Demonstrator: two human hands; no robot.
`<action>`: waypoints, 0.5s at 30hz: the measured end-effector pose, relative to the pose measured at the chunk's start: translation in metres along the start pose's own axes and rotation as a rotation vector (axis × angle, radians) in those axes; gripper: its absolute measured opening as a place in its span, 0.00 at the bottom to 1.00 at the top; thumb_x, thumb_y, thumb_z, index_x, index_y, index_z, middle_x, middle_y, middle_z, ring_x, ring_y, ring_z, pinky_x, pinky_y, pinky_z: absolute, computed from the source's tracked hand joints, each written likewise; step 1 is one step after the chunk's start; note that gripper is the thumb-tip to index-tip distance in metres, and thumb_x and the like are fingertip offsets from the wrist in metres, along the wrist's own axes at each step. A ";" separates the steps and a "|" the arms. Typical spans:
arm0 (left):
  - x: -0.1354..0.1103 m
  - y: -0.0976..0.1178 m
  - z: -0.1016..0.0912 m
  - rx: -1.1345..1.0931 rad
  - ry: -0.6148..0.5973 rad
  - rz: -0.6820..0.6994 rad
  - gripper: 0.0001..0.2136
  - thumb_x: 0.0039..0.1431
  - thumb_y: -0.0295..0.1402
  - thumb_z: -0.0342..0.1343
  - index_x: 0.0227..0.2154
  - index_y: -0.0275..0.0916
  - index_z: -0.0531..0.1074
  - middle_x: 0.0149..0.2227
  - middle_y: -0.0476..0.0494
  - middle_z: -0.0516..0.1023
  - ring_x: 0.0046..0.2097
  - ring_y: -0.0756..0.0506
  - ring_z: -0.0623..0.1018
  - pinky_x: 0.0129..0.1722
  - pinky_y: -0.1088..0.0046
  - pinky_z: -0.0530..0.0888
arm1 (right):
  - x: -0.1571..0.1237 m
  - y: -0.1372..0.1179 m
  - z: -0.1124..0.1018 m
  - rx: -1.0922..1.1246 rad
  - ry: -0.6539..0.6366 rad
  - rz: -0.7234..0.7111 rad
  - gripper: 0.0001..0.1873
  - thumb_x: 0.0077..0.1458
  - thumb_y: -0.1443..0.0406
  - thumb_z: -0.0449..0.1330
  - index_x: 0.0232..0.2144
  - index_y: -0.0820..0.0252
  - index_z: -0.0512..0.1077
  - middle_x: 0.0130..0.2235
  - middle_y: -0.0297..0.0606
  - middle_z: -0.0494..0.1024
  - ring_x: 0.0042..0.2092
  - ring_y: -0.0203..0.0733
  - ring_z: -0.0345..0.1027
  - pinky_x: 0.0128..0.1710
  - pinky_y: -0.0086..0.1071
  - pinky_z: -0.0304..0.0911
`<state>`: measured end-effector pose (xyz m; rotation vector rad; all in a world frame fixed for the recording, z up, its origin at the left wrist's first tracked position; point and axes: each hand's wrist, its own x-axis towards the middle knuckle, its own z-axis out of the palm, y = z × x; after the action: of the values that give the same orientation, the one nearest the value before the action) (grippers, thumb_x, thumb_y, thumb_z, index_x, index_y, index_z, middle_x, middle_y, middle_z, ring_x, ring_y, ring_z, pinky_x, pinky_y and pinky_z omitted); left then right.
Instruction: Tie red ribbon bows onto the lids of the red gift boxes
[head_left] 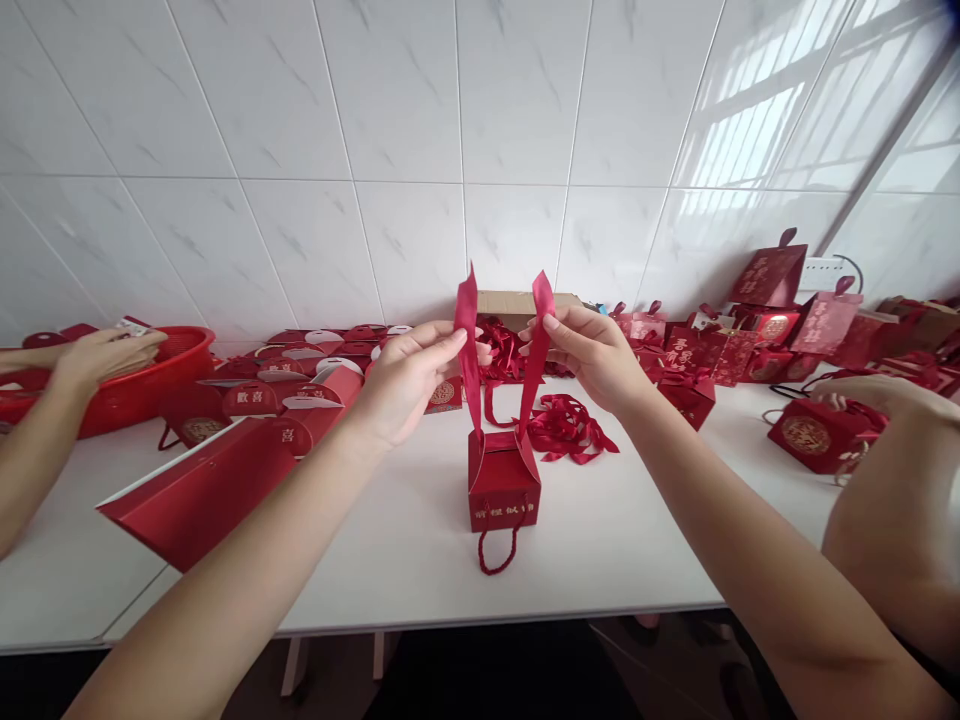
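A small red gift box [504,490] with gold characters stands upright on the white table. Its rope handle [498,570] hangs down at the front onto the tabletop. A dark red ribbon [470,370] runs up from both sides of the box top, its two ends raised. My left hand [409,375] pinches one end between thumb and fingers. The other end is pinched in my right hand [585,350], level with the left. Behind the box lies a loose heap of the same ribbon [574,428].
At left, another person's hands [94,360] work over a red basin [196,362]. Folded red boxes [262,400] lie beside it. Finished boxes [772,275] are stacked at back right. On the right, someone's hand [877,392] touches a red box [814,435]. A tiled wall [405,120] stands behind.
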<state>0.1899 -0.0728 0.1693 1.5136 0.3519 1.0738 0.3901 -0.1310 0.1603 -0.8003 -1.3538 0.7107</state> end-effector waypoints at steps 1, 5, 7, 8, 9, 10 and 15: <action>0.001 0.000 0.000 -0.013 -0.026 -0.008 0.07 0.52 0.35 0.61 0.30 0.36 0.76 0.31 0.43 0.79 0.39 0.42 0.79 0.44 0.62 0.73 | 0.001 -0.001 0.001 0.007 -0.008 0.011 0.13 0.51 0.55 0.63 0.31 0.60 0.73 0.31 0.34 0.75 0.33 0.35 0.71 0.39 0.33 0.69; 0.005 -0.002 0.000 -0.024 -0.124 -0.013 0.07 0.54 0.36 0.60 0.30 0.36 0.75 0.30 0.43 0.79 0.38 0.41 0.79 0.43 0.62 0.73 | 0.004 -0.003 0.004 -0.005 -0.022 0.020 0.12 0.52 0.57 0.63 0.32 0.62 0.74 0.31 0.36 0.76 0.34 0.36 0.73 0.38 0.33 0.70; 0.006 -0.004 0.001 -0.012 -0.132 0.000 0.07 0.55 0.35 0.59 0.31 0.36 0.75 0.30 0.43 0.79 0.39 0.41 0.79 0.44 0.63 0.73 | 0.004 -0.003 0.006 -0.010 -0.021 0.014 0.11 0.53 0.59 0.62 0.33 0.62 0.74 0.31 0.36 0.77 0.34 0.36 0.73 0.39 0.33 0.70; 0.006 -0.005 0.001 -0.011 -0.120 0.011 0.07 0.55 0.35 0.58 0.31 0.36 0.75 0.31 0.43 0.79 0.40 0.42 0.79 0.44 0.63 0.73 | 0.003 -0.003 0.007 -0.010 -0.021 0.010 0.11 0.54 0.59 0.62 0.33 0.62 0.74 0.31 0.36 0.77 0.34 0.36 0.73 0.39 0.34 0.70; 0.007 -0.006 0.002 -0.018 -0.103 0.020 0.06 0.55 0.34 0.59 0.32 0.37 0.75 0.31 0.44 0.78 0.40 0.42 0.79 0.45 0.63 0.73 | 0.003 -0.002 0.008 -0.014 -0.022 0.004 0.11 0.54 0.59 0.62 0.34 0.62 0.74 0.31 0.36 0.77 0.34 0.36 0.73 0.40 0.34 0.70; 0.007 -0.007 0.002 -0.035 -0.087 0.027 0.05 0.55 0.32 0.59 0.32 0.37 0.75 0.31 0.44 0.78 0.40 0.42 0.79 0.45 0.63 0.72 | 0.002 -0.002 0.009 -0.022 -0.022 -0.006 0.11 0.54 0.60 0.61 0.34 0.62 0.75 0.30 0.35 0.77 0.33 0.37 0.73 0.40 0.35 0.70; 0.013 -0.010 0.005 -0.128 -0.111 -0.023 0.02 0.52 0.27 0.58 0.29 0.37 0.74 0.29 0.45 0.76 0.37 0.42 0.78 0.42 0.62 0.73 | 0.003 -0.002 0.015 -0.092 0.005 -0.053 0.10 0.54 0.62 0.61 0.36 0.62 0.77 0.27 0.34 0.76 0.29 0.35 0.71 0.32 0.30 0.69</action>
<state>0.2040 -0.0638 0.1661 1.4448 0.2187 0.9714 0.3751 -0.1282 0.1646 -0.8358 -1.4062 0.6081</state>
